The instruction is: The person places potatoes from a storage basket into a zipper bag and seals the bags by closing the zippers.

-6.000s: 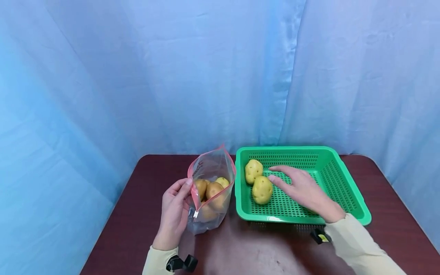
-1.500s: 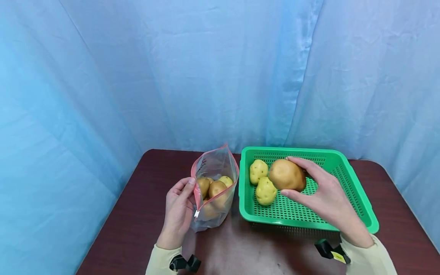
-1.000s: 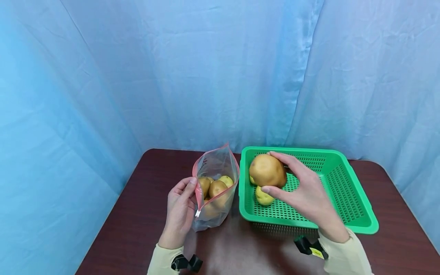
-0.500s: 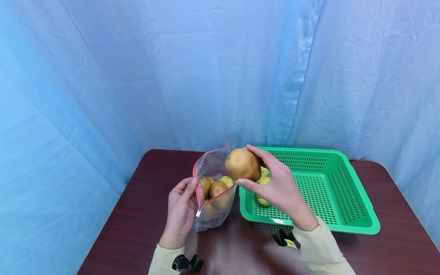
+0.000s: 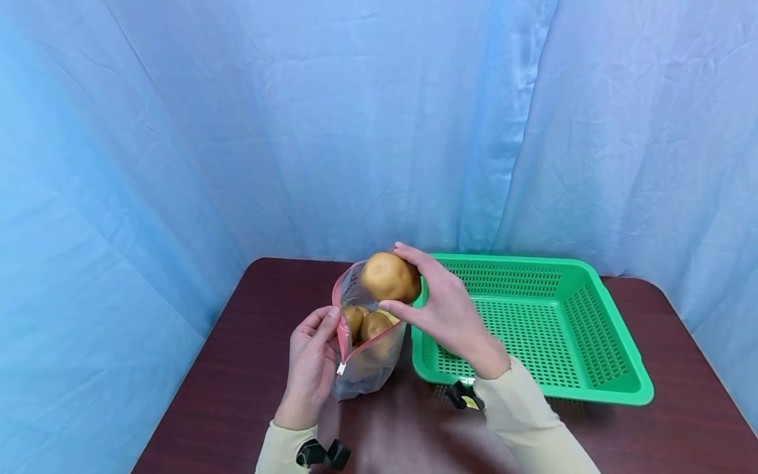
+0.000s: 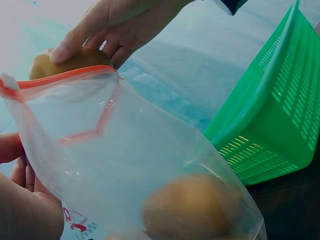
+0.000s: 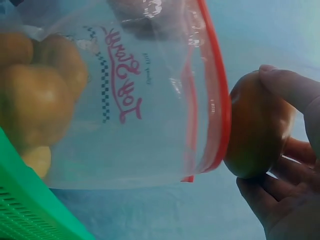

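Note:
My right hand [image 5: 453, 316] grips a large brown potato [image 5: 387, 276] between thumb and fingers, right over the mouth of a clear zip bag [image 5: 373, 375]. The bag has a red zip edge and a white slider, and stands upright with its mouth spread. My left hand [image 5: 309, 365] pinches the left side of its rim. Several potatoes [image 5: 375, 325], brown and yellow, lie inside the bag. In the right wrist view the held potato [image 7: 260, 125] is right at the red rim, with printed lettering on the bag's wall.
A green perforated basket [image 5: 533, 393] stands to the right of the bag, its left part hidden by my right hand and forearm. The dark wooden table [image 5: 225, 395] lies under everything. Light blue curtains [image 5: 355, 131] hang behind it.
My right hand picked the brown potato up from the basket and carried it left to above the bag. The two yellow potatoes in the basket are now hidden behind it. My left hand keeps its hold.

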The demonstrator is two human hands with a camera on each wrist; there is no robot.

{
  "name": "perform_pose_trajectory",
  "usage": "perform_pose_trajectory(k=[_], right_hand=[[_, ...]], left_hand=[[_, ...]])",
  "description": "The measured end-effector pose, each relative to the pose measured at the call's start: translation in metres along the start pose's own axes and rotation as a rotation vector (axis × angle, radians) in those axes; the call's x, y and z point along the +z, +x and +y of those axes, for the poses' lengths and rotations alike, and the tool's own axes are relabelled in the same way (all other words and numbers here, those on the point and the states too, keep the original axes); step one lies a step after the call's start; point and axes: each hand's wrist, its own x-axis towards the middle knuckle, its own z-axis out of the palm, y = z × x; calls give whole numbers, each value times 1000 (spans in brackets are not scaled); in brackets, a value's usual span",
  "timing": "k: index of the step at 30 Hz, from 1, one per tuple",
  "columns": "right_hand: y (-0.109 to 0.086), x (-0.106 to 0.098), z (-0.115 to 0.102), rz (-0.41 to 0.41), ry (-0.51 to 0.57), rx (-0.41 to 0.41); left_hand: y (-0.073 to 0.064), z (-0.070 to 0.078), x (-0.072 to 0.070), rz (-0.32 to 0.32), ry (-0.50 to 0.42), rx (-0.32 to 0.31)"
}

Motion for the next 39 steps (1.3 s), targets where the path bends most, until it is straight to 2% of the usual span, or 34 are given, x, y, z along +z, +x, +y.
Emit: perform_pose_trajectory(k=[7,18,25,30,34,39], right_hand=[[6,9,5,-24,-83,-43],[16,19,7,-169,-193,-26],[24,24,6,-214,-279,-25],[22,25,11,-181,-310,-37],[16,19,17,-109,-236,-27],[4,4,21,-45,-130,50]], left_hand=[[0,0,0,-3,9,-1],[0,1,0,-8,5,8],[1,1,2,-6,-23,20],[2,1,4,-3,-37,22],[2,2,4,5,-35,24],[-1,4,2,21,-31,15]])
